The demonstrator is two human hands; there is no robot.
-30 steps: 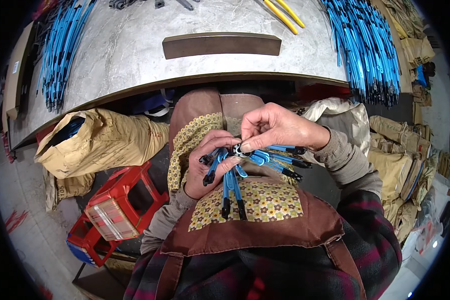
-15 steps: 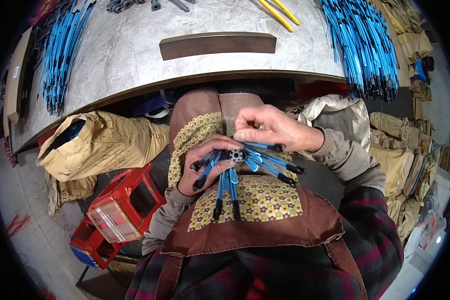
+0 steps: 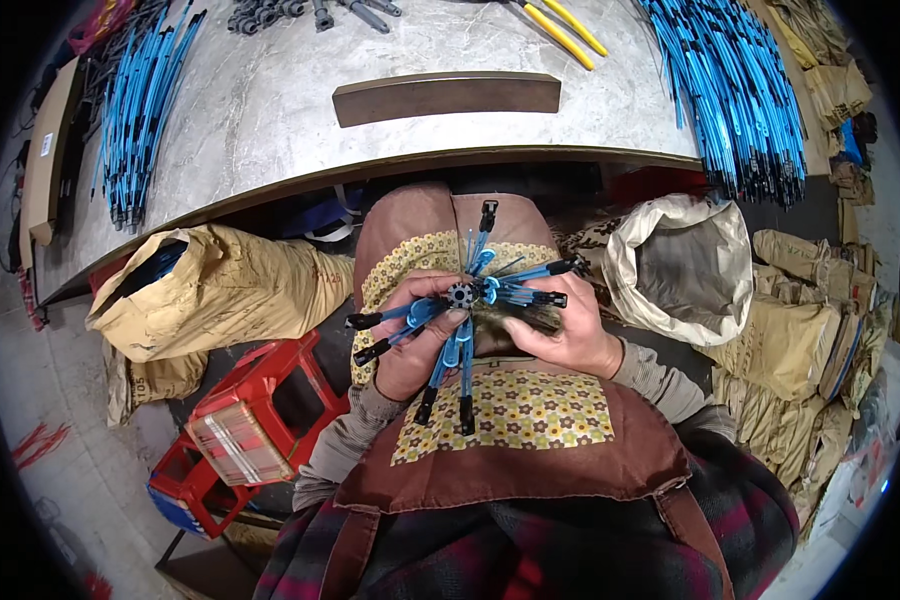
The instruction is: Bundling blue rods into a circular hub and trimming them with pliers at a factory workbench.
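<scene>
Over my lap I hold a spoked assembly: a small round black hub (image 3: 460, 296) with several blue rods (image 3: 452, 362) fanning out around it, each ending in a black tip. My left hand (image 3: 410, 350) is closed round the hub from the left, its thumb at the hub's lower edge. On the other side my right hand (image 3: 573, 335) curls round the rods that point right, thumb toward me. Its fingers are partly hidden behind those rods. One rod stands out toward the table, away from both hands.
The grey table (image 3: 270, 110) curves ahead, bearing a dark bar (image 3: 448, 98), yellow-handled pliers (image 3: 560, 35) and bundles of blue rods at left (image 3: 135, 120) and right (image 3: 740, 100). An open paper sack (image 3: 250, 290) and red stools (image 3: 260, 410) stand left; an open white sack (image 3: 680, 270) stands right.
My right hand has come down from above the hub to the rods on its right. The rods are spread differently, one now pointing toward the table. The view has shifted slightly.
</scene>
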